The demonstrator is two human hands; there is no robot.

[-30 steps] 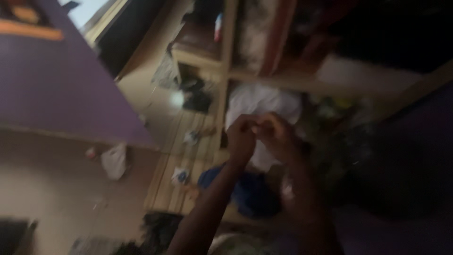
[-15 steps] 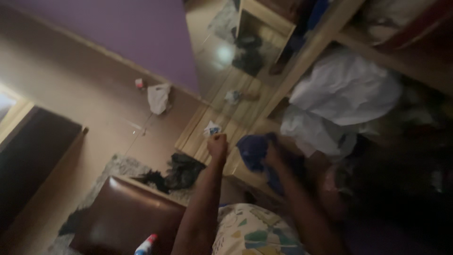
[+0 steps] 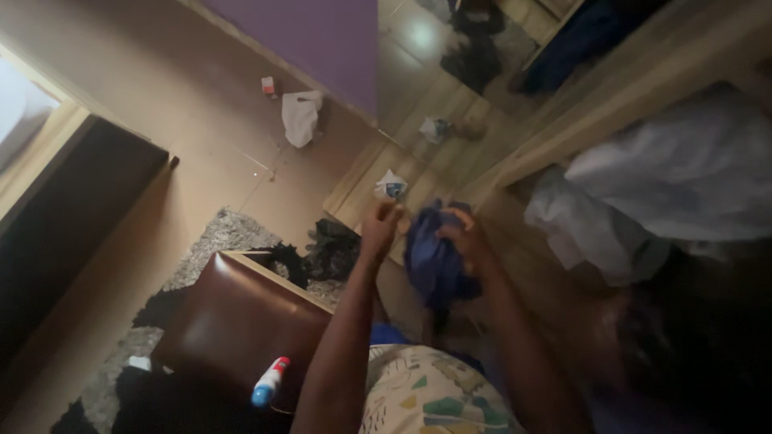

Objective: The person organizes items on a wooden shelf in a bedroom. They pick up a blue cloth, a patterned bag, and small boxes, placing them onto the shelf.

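Since half a second ago, my view has swung left and both hands have lifted the blue cloth (image 3: 434,257) higher. I see my right hand (image 3: 465,237) gripping its top; my left hand (image 3: 378,229) pinches an edge beside it. It hangs above the wooden floor (image 3: 418,173), looking soft, light and limp; bunched folds seem safest to grip.

Whole view motion-blurred; right hand (image 3: 465,238) fingers buried in blue cloth (image 3: 434,257), grip unclear. White laundry (image 3: 683,173) cut by right edge. Lower right too dark.
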